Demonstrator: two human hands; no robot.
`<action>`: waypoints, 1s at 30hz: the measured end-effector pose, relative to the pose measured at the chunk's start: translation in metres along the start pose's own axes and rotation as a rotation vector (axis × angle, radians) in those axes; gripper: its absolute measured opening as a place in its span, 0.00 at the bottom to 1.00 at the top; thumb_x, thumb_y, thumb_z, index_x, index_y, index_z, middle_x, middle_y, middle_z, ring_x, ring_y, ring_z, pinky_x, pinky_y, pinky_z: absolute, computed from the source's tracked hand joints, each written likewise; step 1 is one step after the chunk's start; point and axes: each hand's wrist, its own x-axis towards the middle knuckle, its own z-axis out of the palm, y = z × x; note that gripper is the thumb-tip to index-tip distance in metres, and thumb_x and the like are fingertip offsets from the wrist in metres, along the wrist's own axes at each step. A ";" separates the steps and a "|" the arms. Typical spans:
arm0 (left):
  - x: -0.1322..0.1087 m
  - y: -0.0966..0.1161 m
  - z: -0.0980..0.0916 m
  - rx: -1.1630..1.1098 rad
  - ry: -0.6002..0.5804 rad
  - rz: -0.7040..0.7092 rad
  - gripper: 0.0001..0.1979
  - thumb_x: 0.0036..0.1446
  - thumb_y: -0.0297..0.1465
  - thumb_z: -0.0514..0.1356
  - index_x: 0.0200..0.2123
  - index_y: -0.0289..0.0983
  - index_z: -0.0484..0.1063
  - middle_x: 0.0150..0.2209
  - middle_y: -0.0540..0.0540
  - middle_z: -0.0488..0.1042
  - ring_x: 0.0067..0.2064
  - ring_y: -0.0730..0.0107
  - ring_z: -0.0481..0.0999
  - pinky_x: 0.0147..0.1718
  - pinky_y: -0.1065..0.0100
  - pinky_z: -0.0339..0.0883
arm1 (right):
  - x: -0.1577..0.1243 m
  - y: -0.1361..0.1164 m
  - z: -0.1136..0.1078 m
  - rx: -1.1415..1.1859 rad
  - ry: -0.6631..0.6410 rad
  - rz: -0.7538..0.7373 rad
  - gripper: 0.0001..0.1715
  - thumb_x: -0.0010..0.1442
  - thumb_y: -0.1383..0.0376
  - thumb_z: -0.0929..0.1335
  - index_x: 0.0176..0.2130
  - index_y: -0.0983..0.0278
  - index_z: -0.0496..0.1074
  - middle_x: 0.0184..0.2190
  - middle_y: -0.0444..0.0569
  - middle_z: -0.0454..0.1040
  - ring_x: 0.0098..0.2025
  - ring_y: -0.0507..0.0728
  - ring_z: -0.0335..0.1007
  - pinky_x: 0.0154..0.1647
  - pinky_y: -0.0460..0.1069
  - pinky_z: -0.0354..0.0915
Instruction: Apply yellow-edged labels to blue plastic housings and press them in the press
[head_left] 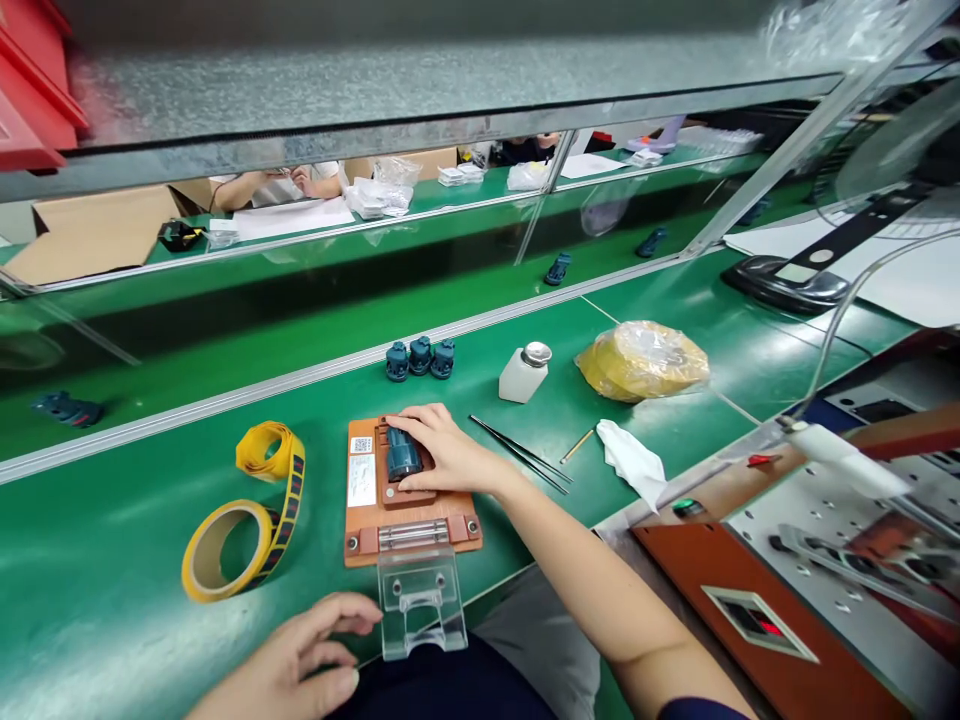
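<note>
A dark teal plastic housing (403, 456) lies in the raised nest of an orange-brown fixture (360, 538). My right hand (450, 452) reaches over it, fingers at its far end and thumb at its near end, closed on it. The fixture's hinged clear plastic cover (421, 610) is swung down toward me, past the near edge of the base. Beside that cover's left edge is my left hand (319, 645), fingers loosely bent and apart, with nothing in it. I cannot tell whether its fingertip touches the cover. A printed label (361, 480) is on the fixture's left side.
Left of the fixture stands a yellow label roll (225, 560). Behind are several teal housings (420, 355) and a white dispenser bottle (525, 372). Black tweezers (519, 455), a white cloth (631, 462) and a wrapped yellow roll (641, 362) lie right. A machine (825, 560) borders the right side.
</note>
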 end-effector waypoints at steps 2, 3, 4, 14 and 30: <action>0.008 -0.014 0.018 -0.146 -0.049 0.040 0.27 0.57 0.50 0.66 0.58 0.48 0.73 0.60 0.41 0.72 0.62 0.53 0.70 0.60 0.55 0.64 | 0.002 -0.004 0.000 -0.038 0.020 0.005 0.54 0.53 0.47 0.78 0.69 0.62 0.58 0.62 0.60 0.62 0.61 0.68 0.55 0.65 0.65 0.58; 0.011 -0.017 0.024 -0.184 -0.049 0.044 0.27 0.56 0.49 0.67 0.56 0.47 0.74 0.60 0.41 0.72 0.62 0.53 0.70 0.61 0.53 0.62 | 0.003 -0.006 0.001 -0.060 0.019 0.006 0.55 0.52 0.47 0.78 0.69 0.64 0.59 0.61 0.61 0.63 0.60 0.69 0.55 0.64 0.66 0.59; 0.014 -0.017 0.029 -0.205 -0.036 0.037 0.26 0.55 0.48 0.68 0.55 0.47 0.75 0.59 0.41 0.73 0.62 0.52 0.71 0.62 0.52 0.61 | 0.004 -0.008 0.001 -0.078 0.012 0.006 0.56 0.52 0.46 0.77 0.69 0.64 0.58 0.61 0.61 0.63 0.60 0.70 0.56 0.63 0.67 0.59; 0.004 0.055 0.009 -0.591 0.039 0.138 0.32 0.59 0.49 0.65 0.63 0.45 0.69 0.59 0.35 0.74 0.59 0.45 0.75 0.57 0.50 0.69 | -0.048 0.012 0.011 -0.191 0.287 0.135 0.33 0.69 0.49 0.65 0.67 0.59 0.61 0.68 0.57 0.58 0.69 0.69 0.49 0.68 0.67 0.54; 0.013 0.066 -0.049 0.203 0.616 0.172 0.19 0.59 0.42 0.66 0.51 0.42 0.77 0.46 0.41 0.80 0.47 0.56 0.79 0.51 0.57 0.71 | -0.129 0.054 0.035 -0.748 0.713 0.561 0.17 0.69 0.57 0.62 0.38 0.65 0.74 0.45 0.61 0.75 0.46 0.70 0.64 0.38 0.59 0.58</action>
